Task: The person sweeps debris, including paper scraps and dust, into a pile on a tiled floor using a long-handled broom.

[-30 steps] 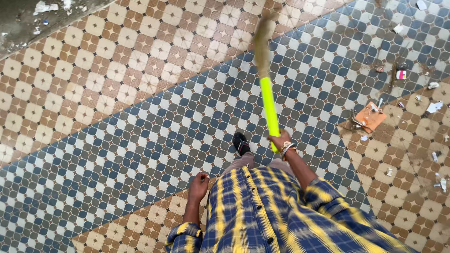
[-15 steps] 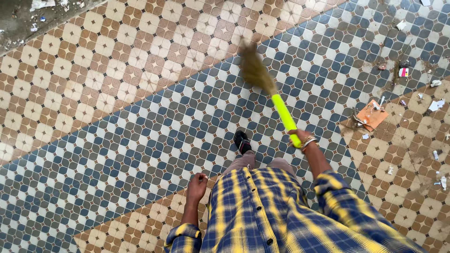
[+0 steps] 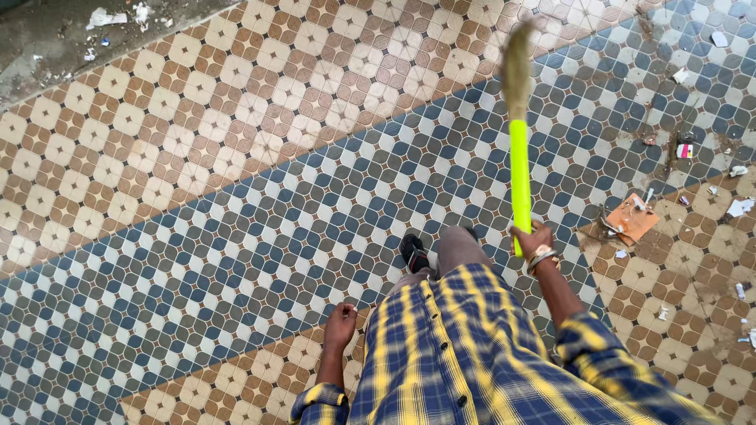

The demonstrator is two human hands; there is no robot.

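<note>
While we stand on the patterned floor of blue, grey and tan tiles (image 3: 236, 228), we list what lies below us.

Item: our right hand (image 3: 534, 240), right of centre, fingers wrapped tight round the base of the grass broom with the neon yellow-green plastic handle (image 3: 520, 173). Its straw-coloured bristle end points to the upper right of the frame, blurred.

Item: our left hand (image 3: 341, 324), lower centre, fingers curled into a loose fist, holding nothing, hanging beside our blue and yellow checked shirt (image 3: 465, 354).

Item: one black shoe (image 3: 413, 252), centre.

Item: orange scrap of card (image 3: 630, 219) amid paper litter, right edge.

Risk, as we judge it: a hard stroke could scatter the light scraps back across the blue tiles; a loose one-handed hold could let the handle twist or slip.
</note>
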